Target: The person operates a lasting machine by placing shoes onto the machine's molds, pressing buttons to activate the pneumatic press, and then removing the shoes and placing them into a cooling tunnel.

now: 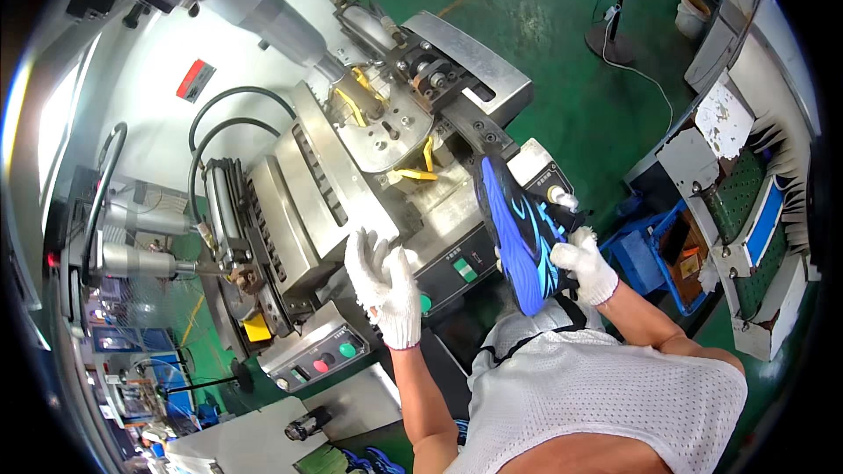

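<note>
My right hand (584, 268), in a white knit glove, is closed on the side of a sports shoe (512, 237). The shoe is black and light blue with a bright blue-violet sole, and it stands roughly on edge in front of the machine. My left hand (384, 288), gloved the same way, holds nothing; its fingers are raised and apart beside the metal housing (329, 184). Beyond both hands lies the machine's rounded metal plate (386, 136), with yellow pieces (414, 175) around it and a thick press cylinder (263, 13) above.
A control panel (320, 355) with red and green buttons sits left of my left forearm. Black hoses (230, 123) curve along the machine. On the right are a blue crate (680, 268) and a conveyor-like unit (760, 237) with bristles. More blue shoes (373, 461) lie at the lower edge.
</note>
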Tool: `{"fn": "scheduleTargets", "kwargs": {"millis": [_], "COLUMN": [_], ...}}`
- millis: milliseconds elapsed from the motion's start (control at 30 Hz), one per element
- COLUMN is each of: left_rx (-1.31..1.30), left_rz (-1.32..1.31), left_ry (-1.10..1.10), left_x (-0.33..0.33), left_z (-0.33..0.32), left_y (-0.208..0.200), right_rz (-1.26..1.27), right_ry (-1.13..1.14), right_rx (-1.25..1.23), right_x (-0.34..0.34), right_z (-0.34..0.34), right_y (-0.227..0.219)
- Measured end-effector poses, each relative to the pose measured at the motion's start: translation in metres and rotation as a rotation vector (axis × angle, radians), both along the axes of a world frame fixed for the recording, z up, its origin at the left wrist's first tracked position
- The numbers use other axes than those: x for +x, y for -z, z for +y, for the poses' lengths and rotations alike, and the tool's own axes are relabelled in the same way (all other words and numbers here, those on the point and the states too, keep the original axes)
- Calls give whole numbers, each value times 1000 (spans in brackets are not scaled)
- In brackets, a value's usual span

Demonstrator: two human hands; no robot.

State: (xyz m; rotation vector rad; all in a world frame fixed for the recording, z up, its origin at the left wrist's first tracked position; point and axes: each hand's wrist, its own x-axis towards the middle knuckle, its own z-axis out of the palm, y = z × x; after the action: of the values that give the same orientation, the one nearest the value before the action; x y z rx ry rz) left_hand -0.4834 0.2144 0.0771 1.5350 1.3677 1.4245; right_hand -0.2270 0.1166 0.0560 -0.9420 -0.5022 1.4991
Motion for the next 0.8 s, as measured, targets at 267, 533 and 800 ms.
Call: {"fn": "scheduleTargets", "kwargs": {"millis": [267,533,800], "left_rx": [-34,-100,-189], "left_rz": [49,-41,-151], "left_ry": [78,92,-21], "left_x": [2,-36,-58], "left_z": [27,-9,-48], "left_y": [6,16,28], "right_rz": [117,115,110], "right_ry": [120,112,51], "right_rx": [64,-1,82], "right_x": [3,-28,-43], "right_z": [14,11,18], "right_y": [22,17,23]}}
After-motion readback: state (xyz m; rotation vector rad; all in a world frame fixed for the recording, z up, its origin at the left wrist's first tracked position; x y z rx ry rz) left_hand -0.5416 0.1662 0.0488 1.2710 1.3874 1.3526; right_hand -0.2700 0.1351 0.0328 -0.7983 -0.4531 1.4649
